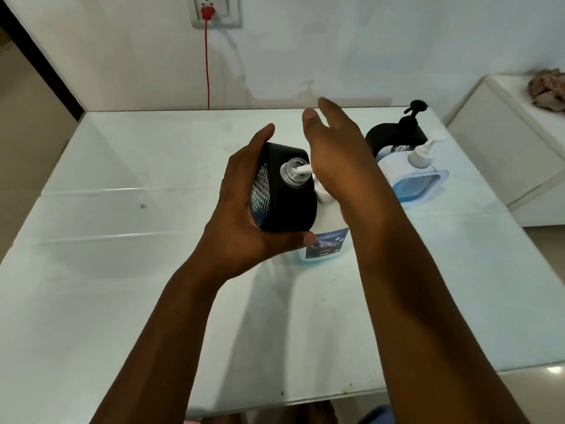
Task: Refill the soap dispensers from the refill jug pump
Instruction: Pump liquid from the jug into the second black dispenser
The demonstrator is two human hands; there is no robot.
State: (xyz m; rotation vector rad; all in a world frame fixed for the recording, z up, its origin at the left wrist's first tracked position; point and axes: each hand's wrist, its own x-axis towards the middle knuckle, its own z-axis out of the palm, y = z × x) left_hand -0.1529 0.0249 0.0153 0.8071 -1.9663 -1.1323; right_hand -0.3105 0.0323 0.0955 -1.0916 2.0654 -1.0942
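Note:
My left hand (241, 209) grips a black soap dispenser (287, 197) with a mesh side, tilted, its clear threaded neck (293, 172) uncapped. The white nozzle of the refill jug pump (305, 170) reaches into that neck. My right hand (339, 160) lies flat on top of the pump head, fingers straight and together. The refill jug (328, 240) stands on the table under both hands, white with a blue label and blue liquid low down; most of it is hidden.
To the right stand a white and blue dispenser with a white pump (419, 175) and, behind it, a black dispenser with a black pump (403, 130). The white glossy table (122, 240) meets a wall with a socket and red cord (207, 56). A white cabinet (504, 142) is at right.

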